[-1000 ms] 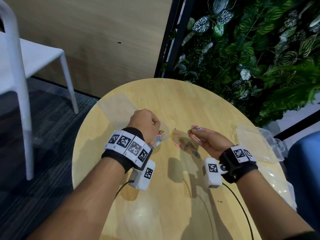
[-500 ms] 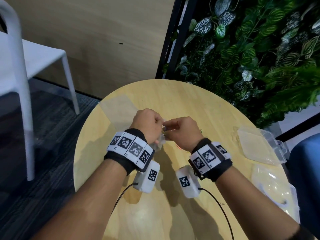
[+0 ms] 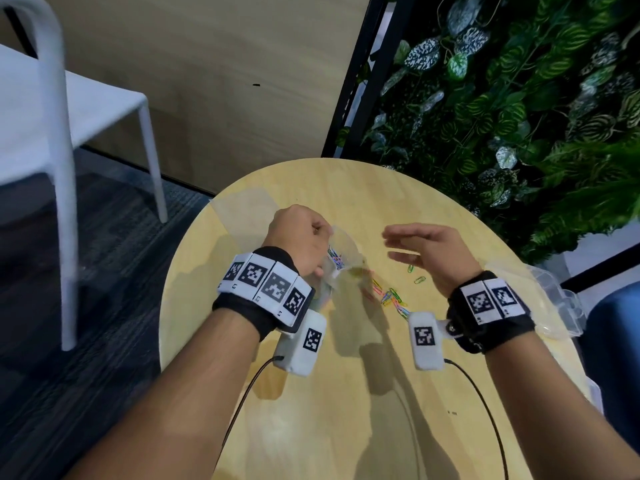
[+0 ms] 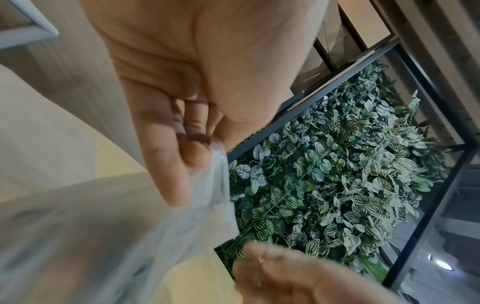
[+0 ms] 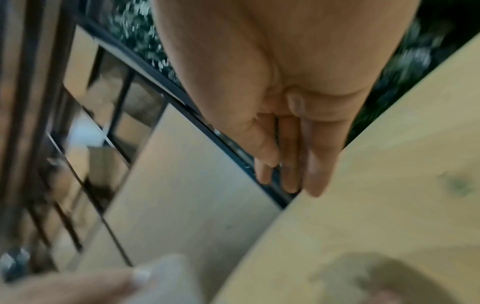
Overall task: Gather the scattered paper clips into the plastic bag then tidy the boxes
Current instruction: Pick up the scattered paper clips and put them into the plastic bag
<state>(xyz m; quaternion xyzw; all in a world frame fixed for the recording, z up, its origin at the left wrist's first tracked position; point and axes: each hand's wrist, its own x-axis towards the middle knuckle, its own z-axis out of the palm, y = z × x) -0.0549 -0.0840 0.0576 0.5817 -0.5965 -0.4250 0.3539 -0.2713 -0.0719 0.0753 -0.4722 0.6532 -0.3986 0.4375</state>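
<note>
While the left hand pinches the rim of the bag between curled fingers and thumb, holding it up off the bench, the right hand hovers just to the bag's 3 o'clock with its fingers straight and together, holding nothing. A few coloured clips already show through the clear film near the left palm. More clips lie in a loose heap on the bench at the bag's 5 o'clock, near the right wrist, and two green ones sit apart at the heap's 1 o'clock. Clear boxes rest at the bench's 3 o'clock edge, and a flat clear sheet lies at 10 o'clock of the left hand. By the look of it the bag is thin, limp and slippery, so its mouth will likely sag closed unless the rim is kept taut; a pinch right at the rim suits it. Clips this small are light, stiff and flat against the wood, so they should come up best pinched at the fingertips or swept together into a pile, and several may snag on one another and lift as a chain. Gathering looks partway done; the boxes are not yet tidied.
</note>
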